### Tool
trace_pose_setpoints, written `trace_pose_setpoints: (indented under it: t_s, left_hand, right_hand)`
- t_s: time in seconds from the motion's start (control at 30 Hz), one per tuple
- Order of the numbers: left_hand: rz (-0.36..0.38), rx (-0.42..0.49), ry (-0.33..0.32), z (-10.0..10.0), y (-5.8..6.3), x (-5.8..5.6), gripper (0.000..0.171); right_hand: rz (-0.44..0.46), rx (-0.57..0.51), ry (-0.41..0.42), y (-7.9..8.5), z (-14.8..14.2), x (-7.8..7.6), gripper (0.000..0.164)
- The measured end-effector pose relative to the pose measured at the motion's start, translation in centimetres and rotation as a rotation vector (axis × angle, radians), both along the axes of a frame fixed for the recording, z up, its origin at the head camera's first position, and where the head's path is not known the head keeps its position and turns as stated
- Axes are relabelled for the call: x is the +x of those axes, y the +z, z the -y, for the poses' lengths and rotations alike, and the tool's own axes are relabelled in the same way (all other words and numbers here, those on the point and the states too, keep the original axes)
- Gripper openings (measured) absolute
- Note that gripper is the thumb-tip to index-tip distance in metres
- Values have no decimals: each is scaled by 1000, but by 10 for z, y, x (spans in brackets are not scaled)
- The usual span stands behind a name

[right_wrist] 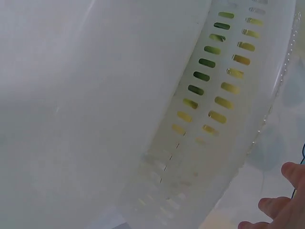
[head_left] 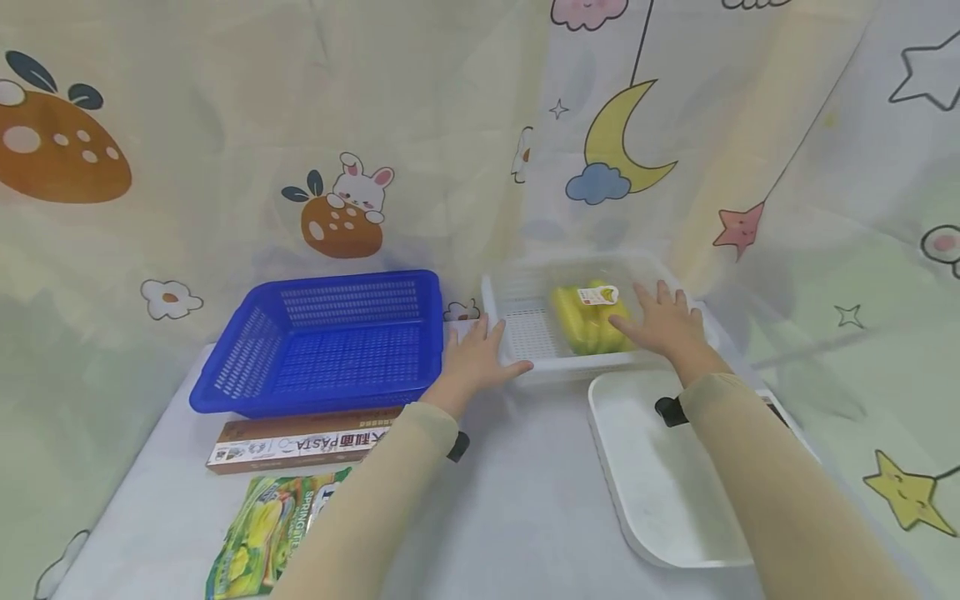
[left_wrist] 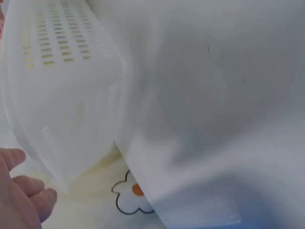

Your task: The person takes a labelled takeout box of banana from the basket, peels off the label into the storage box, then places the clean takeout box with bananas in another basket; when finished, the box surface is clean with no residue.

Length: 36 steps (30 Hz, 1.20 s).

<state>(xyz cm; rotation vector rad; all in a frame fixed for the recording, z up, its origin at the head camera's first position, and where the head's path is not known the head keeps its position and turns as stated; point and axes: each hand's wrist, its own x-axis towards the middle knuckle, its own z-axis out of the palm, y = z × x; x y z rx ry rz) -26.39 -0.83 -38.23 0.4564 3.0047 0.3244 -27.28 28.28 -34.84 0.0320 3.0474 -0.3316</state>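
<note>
A white slotted plastic basket (head_left: 566,363) stands at the back right, holding a clear-wrapped pack of yellow fruit (head_left: 581,325) with a white label. My left hand (head_left: 476,360) is at the basket's left front corner, fingers spread. In the left wrist view, the left hand (left_wrist: 24,195) appears beside the basket wall (left_wrist: 81,100); contact cannot be told. Over the basket's right part reaches my right hand (head_left: 666,323), fingers spread, thumb close to the fruit pack. The right wrist view shows the right fingertips (right_wrist: 293,174) outside the slotted wall (right_wrist: 255,109). Neither hand holds anything.
Left of the basket sits a blue slotted basket (head_left: 337,398). In front of it lie a pasta box (head_left: 292,446) and a green and yellow packet (head_left: 258,533), partly behind the left sleeve. A white tray (head_left: 645,475) lies under the right forearm. A printed curtain (head_left: 450,125) hangs behind.
</note>
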Motion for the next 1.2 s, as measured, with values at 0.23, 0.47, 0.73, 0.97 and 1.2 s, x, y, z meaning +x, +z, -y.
trace_pose_setpoints:
  t_s: [0.23,0.47,0.73,0.97,1.2]
  left_hand:
    - [50,137,39,2,-8,3,94]
    - [50,258,78,3,-19,0,98]
    - [38,309,89,-1,-20,1,99]
    - [41,303,80,-6,-18,4,99]
    - [51,322,88,-7,-17,8,101]
  right_hand:
    - [17,-28,4,-3,-3,-1,99]
    - [23,-18,25,-7,-8,-3,102]
    - [74,-35,88,-13,-19,-6,106]
    - [144,-137,168,-16,-30,-11,111]
    - [233,-226,227,-14,-30,-14,110]
